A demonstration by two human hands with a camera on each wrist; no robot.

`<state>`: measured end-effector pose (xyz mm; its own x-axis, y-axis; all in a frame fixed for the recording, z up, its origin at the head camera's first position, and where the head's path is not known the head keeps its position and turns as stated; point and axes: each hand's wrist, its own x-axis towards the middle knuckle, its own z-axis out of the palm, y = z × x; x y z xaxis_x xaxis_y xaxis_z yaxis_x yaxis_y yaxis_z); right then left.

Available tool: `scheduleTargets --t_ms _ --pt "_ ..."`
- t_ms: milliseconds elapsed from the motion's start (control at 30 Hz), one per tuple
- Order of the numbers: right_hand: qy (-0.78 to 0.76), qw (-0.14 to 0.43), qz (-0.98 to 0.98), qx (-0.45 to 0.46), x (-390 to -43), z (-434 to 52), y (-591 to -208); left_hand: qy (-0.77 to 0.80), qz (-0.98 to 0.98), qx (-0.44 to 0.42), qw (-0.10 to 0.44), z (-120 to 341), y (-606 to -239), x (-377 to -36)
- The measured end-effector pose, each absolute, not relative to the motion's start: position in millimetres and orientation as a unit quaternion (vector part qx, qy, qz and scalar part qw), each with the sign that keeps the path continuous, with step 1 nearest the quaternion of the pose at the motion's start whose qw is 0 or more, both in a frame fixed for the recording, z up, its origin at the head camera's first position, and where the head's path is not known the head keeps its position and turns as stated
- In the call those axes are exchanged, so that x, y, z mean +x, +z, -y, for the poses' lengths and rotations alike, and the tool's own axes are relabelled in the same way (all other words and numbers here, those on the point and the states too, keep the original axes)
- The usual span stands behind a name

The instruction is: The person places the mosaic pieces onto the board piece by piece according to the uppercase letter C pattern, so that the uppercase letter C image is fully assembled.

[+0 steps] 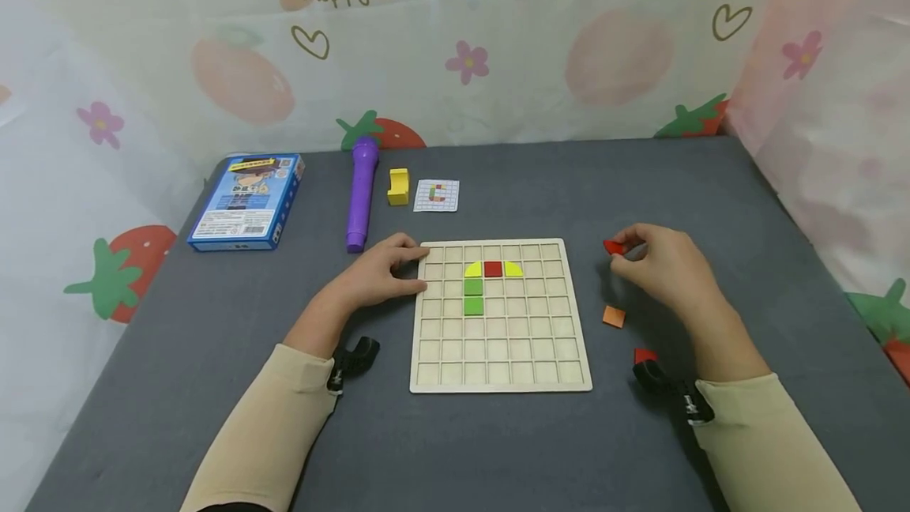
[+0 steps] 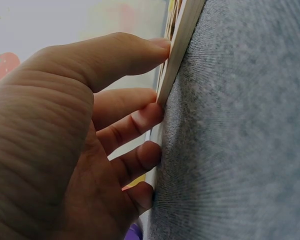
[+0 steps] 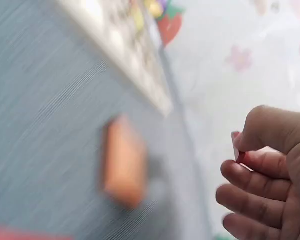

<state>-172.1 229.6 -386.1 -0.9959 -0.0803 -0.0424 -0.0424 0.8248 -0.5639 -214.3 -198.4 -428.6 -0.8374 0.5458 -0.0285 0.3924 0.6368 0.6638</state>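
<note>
A gray cloth surface (image 1: 213, 322) sits in front of a thin curtain with strawberries, flowers and hearts on it. In the middle lies a wooden board (image 1: 501, 382) cut into little squares. In its upper rows sit a red square (image 1: 493, 269) with a yellow half-round (image 1: 472, 269) on one side and another yellow half-round (image 1: 514, 269) on the other, and two green squares (image 1: 473, 296) go down under the left one. The left hand (image 1: 387, 271) rests on the board's top left corner, with its thumb on the top face and its fingers (image 2: 145, 115) pushed against the edge, so it keeps the board from sliding. The right hand (image 1: 657, 263) is up off the surface, just to the right of the board, and it pinches a small red piece (image 1: 613, 247) between thumb and fingertips. An orange square (image 1: 614, 316) lies on the cloth near that hand, and another red piece (image 1: 644, 355) lies closer to the wrist. At the back are a blue box (image 1: 245, 200), a purple pen-like stick (image 1: 361, 192), a yellow block (image 1: 399, 186) and a small picture card (image 1: 437, 195) that shows a colored pattern. To do this well, I think the left hand should hold the board steady. The right hand should turn the red piece flat, check the card for the right square, and lower it straight in without bumping the pieces already there.
</note>
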Motion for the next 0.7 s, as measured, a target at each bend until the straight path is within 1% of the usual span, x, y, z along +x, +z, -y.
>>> scheduleTargets --t_ms 133,267,500,700 --pt "-0.342 0.052 -0.936 -0.069 -170.1 -207.4 -363.0 0.339 -0.898 0.258 0.111 199.8 -429.7 -213.6" --pt "-0.352 0.062 -0.927 -0.116 -161.0 -183.3 -353.8 0.341 -0.896 0.261 0.113 199.0 -431.2 -213.6" --pt "-0.337 0.033 -0.917 -0.213 -143.7 -140.9 -364.4 0.339 -0.897 0.260 0.113 197.8 -431.2 -212.3" --pt "-0.273 0.034 -0.918 -0.286 -128.2 -104.2 -386.3 0.339 -0.897 0.263 0.107 198.8 -430.2 -212.8"
